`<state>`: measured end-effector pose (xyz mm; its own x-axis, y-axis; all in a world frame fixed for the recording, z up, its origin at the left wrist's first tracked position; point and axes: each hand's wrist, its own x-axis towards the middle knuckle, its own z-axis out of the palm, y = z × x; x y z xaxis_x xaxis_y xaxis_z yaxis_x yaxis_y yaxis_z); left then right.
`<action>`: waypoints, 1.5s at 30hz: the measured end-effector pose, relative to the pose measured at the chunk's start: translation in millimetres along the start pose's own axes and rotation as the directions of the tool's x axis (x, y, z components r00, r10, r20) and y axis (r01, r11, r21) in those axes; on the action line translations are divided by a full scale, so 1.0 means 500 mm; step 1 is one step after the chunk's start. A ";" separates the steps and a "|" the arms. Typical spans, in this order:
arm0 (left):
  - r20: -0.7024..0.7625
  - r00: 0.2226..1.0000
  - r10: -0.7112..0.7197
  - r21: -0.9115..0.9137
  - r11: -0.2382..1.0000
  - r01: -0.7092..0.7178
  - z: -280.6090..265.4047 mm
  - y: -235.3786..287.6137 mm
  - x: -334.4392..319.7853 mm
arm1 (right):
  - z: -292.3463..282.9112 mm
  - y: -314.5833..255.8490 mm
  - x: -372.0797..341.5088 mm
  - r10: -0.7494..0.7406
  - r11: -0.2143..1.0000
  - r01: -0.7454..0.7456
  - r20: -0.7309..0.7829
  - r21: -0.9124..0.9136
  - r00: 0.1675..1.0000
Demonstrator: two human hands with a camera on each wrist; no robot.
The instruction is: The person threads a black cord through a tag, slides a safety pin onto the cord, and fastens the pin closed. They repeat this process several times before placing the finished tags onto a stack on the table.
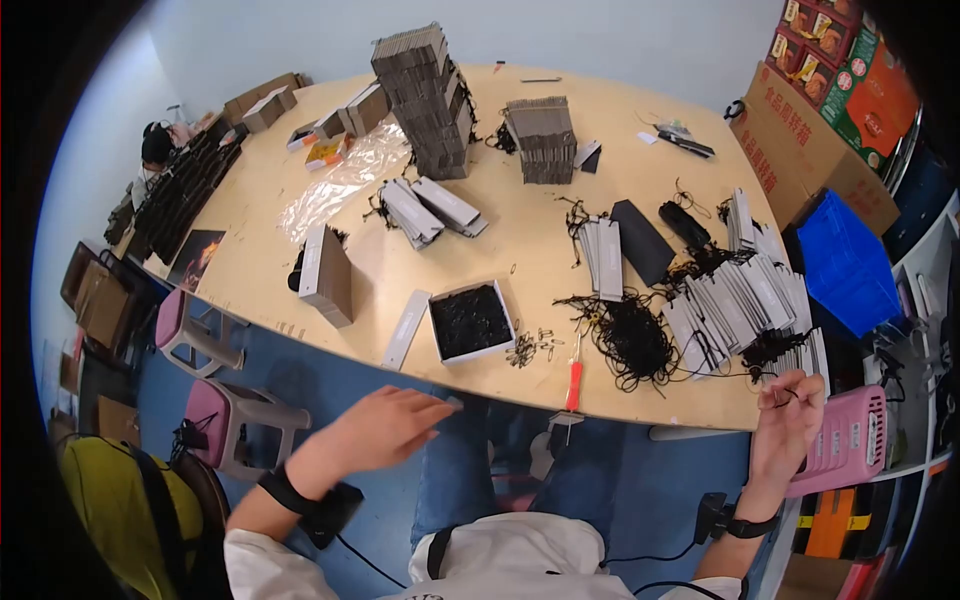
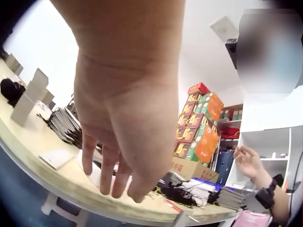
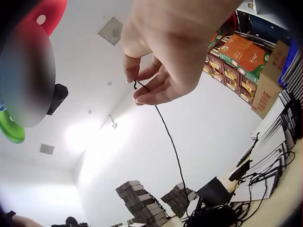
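Right hand pinches black cord, likely holding it clear of tangle; left hand: fingers loose, nothing visibly held.

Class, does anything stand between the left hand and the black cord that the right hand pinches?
Nothing visible seems to block the left hand from the black cord. The red-handled tool at the near edge of the table lies between the hands, but sits lower than the right hand.

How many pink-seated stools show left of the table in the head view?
2: a nearer stool and a farther stool, both on the floor left of the table. Others may be hidden under it.
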<state>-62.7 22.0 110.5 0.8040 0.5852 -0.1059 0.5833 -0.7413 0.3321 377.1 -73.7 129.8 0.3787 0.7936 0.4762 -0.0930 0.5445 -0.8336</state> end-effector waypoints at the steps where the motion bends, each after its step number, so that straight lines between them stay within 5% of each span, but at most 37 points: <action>1: 0.004 1.000 -0.008 -0.006 1.000 0.008 -0.024 -0.005 -0.004 | -0.004 -0.003 -0.002 0.010 1.000 -0.010 0.004 0.002 1.000; 3: 0.157 0.987 -0.040 0.042 0.999 0.033 -0.063 -0.019 -0.008 | -0.019 -0.010 -0.005 0.019 0.996 -0.017 0.018 -0.087 1.000; 9: 0.102 0.994 0.035 -0.058 0.998 -0.030 -0.121 -0.048 0.034 | -0.050 -0.010 -0.005 -0.091 0.980 0.087 -0.016 -0.178 0.996; 13: -0.226 0.973 -0.055 -0.406 0.913 -0.043 0.009 -0.051 0.115 | -0.076 -0.027 -0.008 -0.086 0.995 0.080 -0.089 -0.063 0.992; 15: -0.160 0.957 -0.244 -0.725 0.686 0.054 0.089 -0.031 0.148 | -0.074 -0.033 -0.011 -0.127 0.991 0.118 -0.174 -0.061 0.977; 18: -0.468 0.850 -0.243 -0.561 0.825 -0.073 0.170 -0.010 0.182 | -0.080 -0.055 0.002 -0.205 0.978 0.187 -0.279 -0.091 0.938; 19: -0.471 0.850 -0.235 -0.559 0.825 -0.081 0.178 0.000 0.196 | -0.083 -0.061 0.002 -0.237 0.970 0.209 -0.313 -0.122 0.920; 21: -0.565 0.780 -0.269 -0.403 0.915 0.023 0.180 0.035 0.222 | -0.073 -0.056 0.004 -0.254 0.965 0.215 -0.316 -0.151 0.914; 22: -0.605 0.754 -0.258 -0.366 0.930 0.024 0.182 0.041 0.242 | -0.058 -0.039 0.004 -0.164 0.977 0.105 -0.338 -0.186 0.927; 23: -0.604 0.756 -0.251 -0.366 0.930 0.017 0.187 0.052 0.255 | -0.044 -0.021 0.000 -0.076 0.976 -0.006 -0.365 -0.217 0.928; 25: -0.566 0.752 -0.338 -0.288 0.936 0.205 0.193 0.070 0.284 | -0.015 0.019 -0.009 0.002 0.978 -0.055 -0.256 -0.201 0.967; 29: -0.589 0.681 -0.434 -0.310 0.900 0.306 0.202 0.086 0.313 | 0.029 0.075 -0.032 0.074 0.974 -0.120 -0.229 -0.193 0.971; 32: -0.584 0.657 -0.477 -0.326 0.879 0.348 0.206 0.089 0.326 | 0.070 0.121 -0.040 0.211 0.951 -0.203 0.011 -0.233 0.977; 36: -0.602 0.649 -0.466 -0.332 0.884 0.328 0.218 0.083 0.332 | 0.129 0.215 -0.045 0.343 0.907 -0.298 0.114 -0.296 0.932; 39: -0.601 0.657 -0.455 -0.341 0.889 0.304 0.219 0.077 0.332 | 0.156 0.287 -0.054 0.345 0.936 -0.318 0.198 -0.153 0.918; 43: -0.614 0.650 -0.446 -0.355 0.893 0.277 0.212 0.084 0.329 | 0.202 0.321 -0.065 0.401 0.916 -0.400 0.127 -0.037 0.907; 45: -0.631 0.650 -0.424 -0.375 0.900 0.223 0.214 0.082 0.331 | 0.198 0.332 -0.065 0.365 0.926 -0.349 0.104 -0.143 0.925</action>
<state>106.5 53.3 6.1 0.2024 0.9019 0.3815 0.6608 -0.4133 0.6265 258.0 17.7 3.9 0.2205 0.9612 0.1656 -0.0870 0.1885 -0.9782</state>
